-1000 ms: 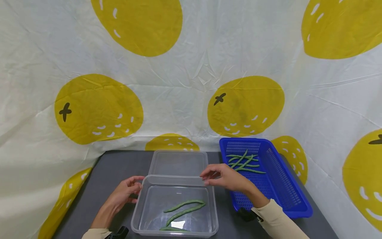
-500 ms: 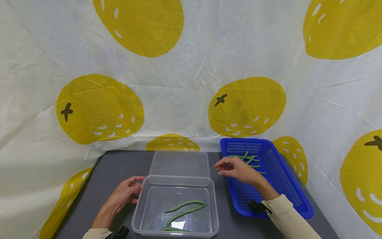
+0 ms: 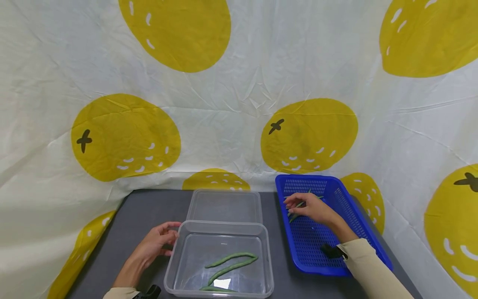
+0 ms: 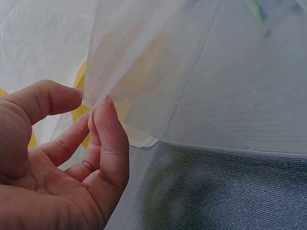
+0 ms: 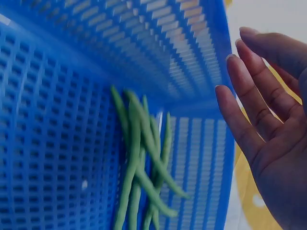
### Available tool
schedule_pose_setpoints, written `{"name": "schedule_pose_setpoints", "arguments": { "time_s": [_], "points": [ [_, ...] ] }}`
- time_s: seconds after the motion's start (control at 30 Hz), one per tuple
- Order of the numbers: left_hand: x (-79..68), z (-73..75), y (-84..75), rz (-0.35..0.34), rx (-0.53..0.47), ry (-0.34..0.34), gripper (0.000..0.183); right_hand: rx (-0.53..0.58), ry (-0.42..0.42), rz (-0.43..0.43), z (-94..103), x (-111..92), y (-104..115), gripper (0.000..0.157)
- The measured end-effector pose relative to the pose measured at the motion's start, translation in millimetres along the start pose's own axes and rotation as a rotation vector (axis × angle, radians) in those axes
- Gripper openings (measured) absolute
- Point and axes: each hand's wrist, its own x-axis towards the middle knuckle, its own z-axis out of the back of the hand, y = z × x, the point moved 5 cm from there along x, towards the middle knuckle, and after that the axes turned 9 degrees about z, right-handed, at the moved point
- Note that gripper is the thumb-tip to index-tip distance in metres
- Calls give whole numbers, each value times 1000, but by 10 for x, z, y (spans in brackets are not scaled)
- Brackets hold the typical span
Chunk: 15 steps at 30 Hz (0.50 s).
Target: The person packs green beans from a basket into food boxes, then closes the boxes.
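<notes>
My left hand (image 3: 154, 245) rests at the back left corner of a clear plastic container (image 3: 190, 257). In the left wrist view its relaxed fingertips touch the outside of the translucent wall. Three green beans (image 3: 231, 268) lie in the container, towards its front right. My right hand (image 3: 308, 207) hangs over the blue basket (image 3: 311, 255), above the green beans (image 5: 134, 158) piled at its far end, and partly hides them from the head camera. Seen from the right wrist, its fingers are loosely extended near the basket wall, with nothing between them.
A clear rectangular lid (image 3: 225, 206) lies flat on the dark grey table (image 3: 143, 207) right behind the container. The basket's slotted walls rise around the beans. A white cloth (image 3: 220, 137) with large yellow fruit prints hangs behind and beside the table.
My right hand has moved from the container's back right corner across to the right, over the beans in the basket. The left hand has stayed at the container's corner.
</notes>
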Motion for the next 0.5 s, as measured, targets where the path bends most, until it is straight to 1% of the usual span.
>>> {"name": "schedule_pose_setpoints", "arguments": {
  "time_s": [0.27, 0.5],
  "points": [
    [15, 5, 11, -2, -4, 3, 50, -67, -16, -11, 186, -66, -277, 24],
    [0, -6, 4, -3, 3, 4, 50, -79, -19, -26, 283, -121, -495, 24]
  ]
}}
